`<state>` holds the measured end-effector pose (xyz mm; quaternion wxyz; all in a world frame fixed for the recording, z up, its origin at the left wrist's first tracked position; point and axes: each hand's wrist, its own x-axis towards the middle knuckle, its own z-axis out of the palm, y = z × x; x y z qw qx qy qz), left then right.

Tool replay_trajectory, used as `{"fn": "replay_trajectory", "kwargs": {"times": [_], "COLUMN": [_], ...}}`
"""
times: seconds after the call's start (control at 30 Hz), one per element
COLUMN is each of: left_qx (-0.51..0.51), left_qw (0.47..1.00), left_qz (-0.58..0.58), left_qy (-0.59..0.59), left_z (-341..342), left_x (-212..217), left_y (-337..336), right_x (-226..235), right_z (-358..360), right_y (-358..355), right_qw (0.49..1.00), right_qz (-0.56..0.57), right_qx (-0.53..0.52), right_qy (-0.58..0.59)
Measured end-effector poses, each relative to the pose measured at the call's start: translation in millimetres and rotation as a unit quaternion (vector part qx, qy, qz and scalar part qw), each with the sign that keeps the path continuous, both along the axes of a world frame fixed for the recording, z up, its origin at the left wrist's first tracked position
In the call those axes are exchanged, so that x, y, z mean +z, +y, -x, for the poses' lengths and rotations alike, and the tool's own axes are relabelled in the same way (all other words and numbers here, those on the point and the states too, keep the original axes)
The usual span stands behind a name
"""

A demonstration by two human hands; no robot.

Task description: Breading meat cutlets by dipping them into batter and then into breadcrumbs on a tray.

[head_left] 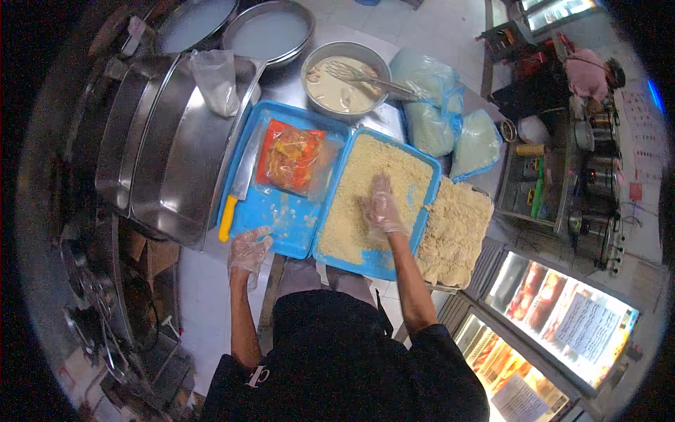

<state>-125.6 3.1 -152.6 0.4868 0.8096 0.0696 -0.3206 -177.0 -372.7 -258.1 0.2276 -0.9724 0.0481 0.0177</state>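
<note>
Both of my hands wear clear plastic gloves. My right hand [383, 209] reaches into a blue tray of pale breadcrumbs [355, 183], its fingers stretched out over the crumb surface. Whether anything lies under that palm is hidden. My left hand [250, 252] is by the near left corner of a second blue tray [287, 243], fingers apart and holding nothing. In this second tray are a clear bag with a red and orange filling [292, 156], small pale bits, and a knife with a yellow handle [228, 218], which lies along the left side.
Beyond the trays stands a metal bowl of creamy batter [330, 91] with a whisk [358, 74] in it. Tied bags [429, 126] sit behind the crumbs; a heaped crumb-coated tray [455, 235] is at right. Steel sinks [190, 148] flank the left. Another person [587, 74] stands far right.
</note>
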Motion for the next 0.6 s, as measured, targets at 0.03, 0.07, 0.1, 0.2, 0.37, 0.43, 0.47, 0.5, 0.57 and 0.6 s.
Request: {"fn": "replay_trajectory", "kwargs": {"times": [0.03, 0.07, 0.1, 0.2, 0.37, 0.43, 0.47, 0.5, 0.57, 0.6], "left_qx": [0.067, 0.069, 0.063, 0.029, -0.073, -0.036, -0.047, -0.017, -0.003, -0.008], "left_qw": [0.996, 0.996, 0.998, 0.998, 0.997, 0.997, 0.997, 0.998, 0.998, 0.998], "left_qz": [0.051, 0.049, 0.019, -0.015, -0.021, -0.032, -0.028, 0.006, 0.045, 0.047], "left_qy": [0.023, 0.022, 0.016, 0.044, 0.014, -0.057, -0.06, -0.057, -0.053, -0.038], "left_z": [6, 12, 16, 3, -5, -3, -4, -3, -8, -11], "left_x": [-13, -14, -11, 24, 25, 30, 19, 4, 1, 12], "left_y": [12, 20, 23, -10, -9, -8, -1, 11, 5, -8], "right_x": [13, 42, 62, 30, -26, 3, 25, 45, 72, 76], "right_z": [-1, -2, 0, 11, 11, 1, -3, -5, 0, 5], "right_y": [7, 17, 20, 20, 10, 9, 9, 10, 4, -2], "right_qw": [1.0, 0.992, 0.969, 0.944, 0.976, 0.984, 0.986, 0.986, 0.975, 0.972], "right_qz": [-0.002, 0.085, 0.173, 0.292, 0.101, 0.092, 0.072, 0.072, 0.036, 0.037], "right_qx": [0.001, 0.042, 0.077, -0.019, -0.145, -0.15, -0.139, -0.142, -0.218, -0.229], "right_qy": [-0.003, 0.08, 0.161, 0.153, -0.131, -0.037, 0.057, 0.053, 0.029, 0.025]}}
